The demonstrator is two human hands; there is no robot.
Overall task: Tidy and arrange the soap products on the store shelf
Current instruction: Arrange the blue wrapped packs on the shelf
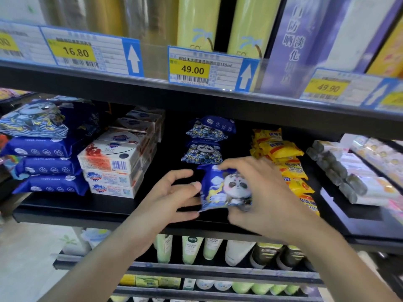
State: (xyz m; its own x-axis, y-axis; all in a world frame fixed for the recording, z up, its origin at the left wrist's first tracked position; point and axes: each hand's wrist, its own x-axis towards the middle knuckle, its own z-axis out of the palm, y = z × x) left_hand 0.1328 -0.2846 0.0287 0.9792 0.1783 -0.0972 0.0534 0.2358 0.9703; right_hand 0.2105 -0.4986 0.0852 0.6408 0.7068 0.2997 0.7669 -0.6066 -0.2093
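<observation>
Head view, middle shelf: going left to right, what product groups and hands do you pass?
Blue packs → white soap boxes → left hand → panda pack → right hand → yellow packs → wrapped bars.

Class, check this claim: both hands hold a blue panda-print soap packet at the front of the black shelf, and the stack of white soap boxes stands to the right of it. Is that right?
Not quite. The head view shows the stack of white soap boxes to the left of the blue panda-print soap packet, not the right. Both the left hand and right hand do hold it at the front of the black shelf.
</observation>
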